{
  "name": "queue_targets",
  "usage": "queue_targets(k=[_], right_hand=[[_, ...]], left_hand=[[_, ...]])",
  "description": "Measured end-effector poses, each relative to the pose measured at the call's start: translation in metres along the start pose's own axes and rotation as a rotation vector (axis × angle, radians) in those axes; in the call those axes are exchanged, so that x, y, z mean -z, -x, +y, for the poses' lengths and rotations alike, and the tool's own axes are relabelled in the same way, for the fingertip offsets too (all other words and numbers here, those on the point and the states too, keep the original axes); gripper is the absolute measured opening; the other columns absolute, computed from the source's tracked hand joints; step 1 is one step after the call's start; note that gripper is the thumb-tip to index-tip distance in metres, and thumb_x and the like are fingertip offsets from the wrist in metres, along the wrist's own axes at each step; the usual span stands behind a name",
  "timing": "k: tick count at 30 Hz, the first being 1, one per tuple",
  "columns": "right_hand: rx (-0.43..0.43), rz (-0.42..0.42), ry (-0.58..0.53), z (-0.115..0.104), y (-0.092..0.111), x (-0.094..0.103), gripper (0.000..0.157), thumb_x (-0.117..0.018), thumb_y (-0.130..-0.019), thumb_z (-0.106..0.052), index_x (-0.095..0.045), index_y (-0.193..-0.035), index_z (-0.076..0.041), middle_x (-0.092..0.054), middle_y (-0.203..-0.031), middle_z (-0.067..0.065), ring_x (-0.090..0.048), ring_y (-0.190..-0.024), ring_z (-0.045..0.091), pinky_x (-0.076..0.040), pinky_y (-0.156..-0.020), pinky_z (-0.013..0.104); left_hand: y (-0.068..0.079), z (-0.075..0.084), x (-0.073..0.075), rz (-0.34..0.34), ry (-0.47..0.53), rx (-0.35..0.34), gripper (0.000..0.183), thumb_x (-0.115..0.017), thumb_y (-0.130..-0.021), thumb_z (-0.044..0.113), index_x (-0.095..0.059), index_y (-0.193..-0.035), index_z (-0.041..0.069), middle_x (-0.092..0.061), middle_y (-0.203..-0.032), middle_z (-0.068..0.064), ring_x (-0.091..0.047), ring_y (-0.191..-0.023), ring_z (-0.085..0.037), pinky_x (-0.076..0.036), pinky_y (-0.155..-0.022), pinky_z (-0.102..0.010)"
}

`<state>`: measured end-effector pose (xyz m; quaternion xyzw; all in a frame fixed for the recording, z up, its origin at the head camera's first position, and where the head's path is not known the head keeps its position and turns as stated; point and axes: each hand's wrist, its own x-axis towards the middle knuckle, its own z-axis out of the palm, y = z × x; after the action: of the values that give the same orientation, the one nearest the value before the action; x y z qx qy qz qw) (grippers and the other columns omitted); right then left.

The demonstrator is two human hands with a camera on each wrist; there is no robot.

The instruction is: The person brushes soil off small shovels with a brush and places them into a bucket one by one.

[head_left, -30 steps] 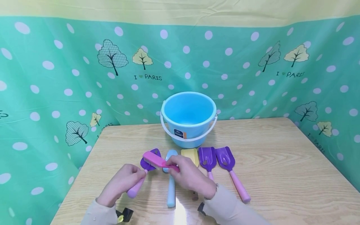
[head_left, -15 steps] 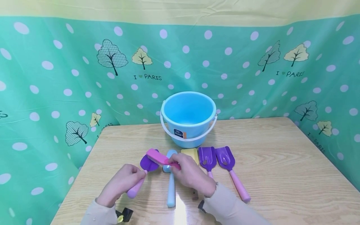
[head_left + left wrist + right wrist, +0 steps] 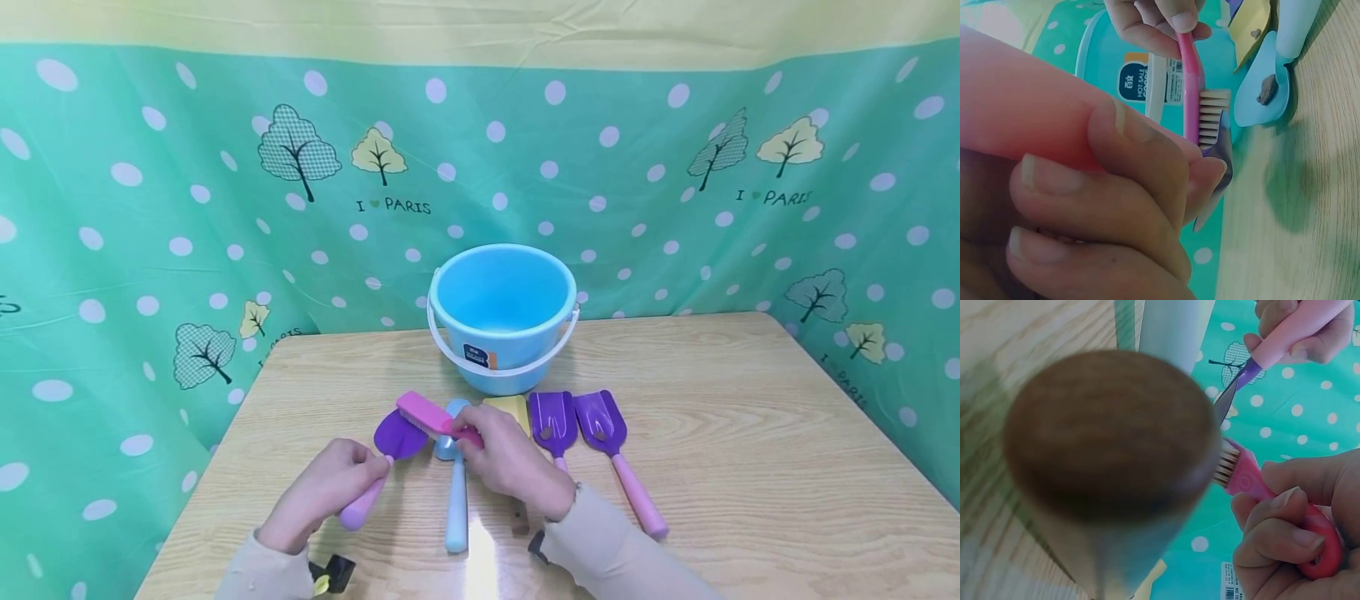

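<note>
My left hand (image 3: 326,479) grips the pinkish-lilac handle of a toy shovel (image 3: 392,437), its purple blade tipped up off the table. My right hand (image 3: 510,458) holds a pink brush (image 3: 422,412) by its handle, the fingers curled round it. In the left wrist view the pale bristles (image 3: 1213,119) meet the edge of the purple blade. Seen from the right wrist, the brush head (image 3: 1241,470) lies against the blade's far end. Under the brush a light blue shovel (image 3: 457,500) rests on the table; a brown lump (image 3: 1267,89) sits in its scoop.
Behind stands a light blue bucket (image 3: 517,354) with a white handle. A yellow shovel (image 3: 510,407) lies partly hidden by my right hand. Further right lie two purple shovels, one nearer (image 3: 552,417) and one outer (image 3: 603,417), each with a small brown lump. A polka-dot curtain (image 3: 637,167) hangs behind.
The brush has moved right and slightly up, from over the purple blade to its right edge. A dark lump visible on that blade earlier no longer shows there. My left hand stays put.
</note>
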<state>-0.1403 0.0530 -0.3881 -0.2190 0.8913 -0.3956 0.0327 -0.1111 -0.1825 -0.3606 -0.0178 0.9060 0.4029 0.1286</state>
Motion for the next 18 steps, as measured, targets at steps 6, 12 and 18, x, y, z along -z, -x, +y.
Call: queue_targets(k=[6,12,18], right_hand=[[-0.028,0.0,-0.002,0.0006,-0.0019,0.0001,0.022,-0.062,-0.091,-0.012,-0.064,-0.113,-0.015,-0.054,-0.09,-0.005,-0.05,-0.071,0.01,-0.045,-0.056,0.024],[-0.056,0.021,0.015,0.0018,-0.0047,0.001,0.021,-0.062,-0.091,-0.012,-0.065,-0.112,-0.015,-0.058,-0.098,-0.004,-0.053,-0.079,0.011,-0.048,-0.066,0.025],[-0.034,0.043,0.033,0.0041,-0.0063,0.003,0.019,-0.063,-0.091,-0.011,-0.064,-0.11,-0.015,-0.06,-0.101,-0.003,-0.054,-0.082,0.01,-0.048,-0.073,0.025]], left_hand=[[-0.0007,0.0005,-0.0005,-0.003,-0.006,0.021,0.032,-0.062,-0.085,0.024,-0.051,-0.059,0.009,-0.049,-0.056,-0.003,-0.046,-0.054,-0.017,-0.038,-0.05,-0.03],[-0.0011,0.001,-0.0005,-0.008,-0.014,0.024,0.032,-0.061,-0.084,0.024,-0.049,-0.057,0.01,-0.047,-0.055,-0.001,-0.044,-0.052,-0.015,-0.036,-0.048,-0.03],[-0.0002,0.0009,0.0005,-0.018,-0.012,0.008,0.035,-0.061,-0.084,0.024,-0.046,-0.055,0.012,-0.042,-0.051,0.002,-0.038,-0.048,-0.012,-0.032,-0.044,-0.027]])
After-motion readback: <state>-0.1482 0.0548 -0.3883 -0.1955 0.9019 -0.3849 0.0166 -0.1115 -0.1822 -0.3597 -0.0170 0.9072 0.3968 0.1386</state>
